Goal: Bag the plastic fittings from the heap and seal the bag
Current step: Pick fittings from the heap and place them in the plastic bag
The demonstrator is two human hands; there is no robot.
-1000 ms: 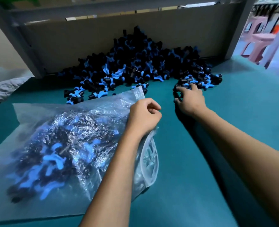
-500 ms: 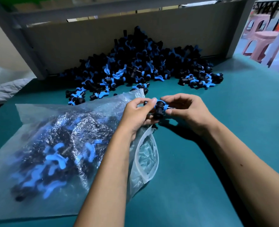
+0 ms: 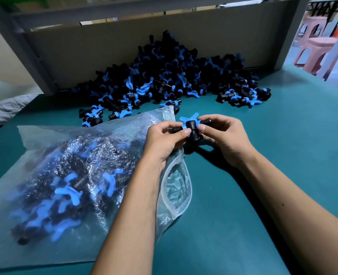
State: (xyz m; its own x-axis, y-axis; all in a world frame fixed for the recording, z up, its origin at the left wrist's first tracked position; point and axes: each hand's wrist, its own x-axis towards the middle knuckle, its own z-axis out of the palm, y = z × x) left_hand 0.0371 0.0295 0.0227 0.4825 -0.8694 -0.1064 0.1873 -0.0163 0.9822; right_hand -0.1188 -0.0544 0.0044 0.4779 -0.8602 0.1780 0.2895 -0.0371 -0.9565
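Note:
A heap of black and blue plastic fittings [image 3: 168, 76] lies at the back of the green table. A clear plastic bag [image 3: 68, 175], holding many fittings, lies flat at the front left with its open mouth [image 3: 177, 187] facing right. Both hands hold a small cluster of black fittings with blue wing handles [image 3: 191, 127] just above the bag's mouth. My left hand [image 3: 164, 139] pinches it from the left and also presses on the bag's upper corner. My right hand [image 3: 223, 135] grips it from the right.
A grey cardboard panel [image 3: 104, 48] and metal frame stand behind the heap. Pink plastic stools [image 3: 315, 50] stand off the table at the far right. A grey cloth [image 3: 3, 110] lies at the left edge. Green table surface [image 3: 283, 145] stretches to the right.
My right hand left the heap's right edge and brought fittings toward the bag. My left hand opened from a fist on the bag and took hold of the same fittings.

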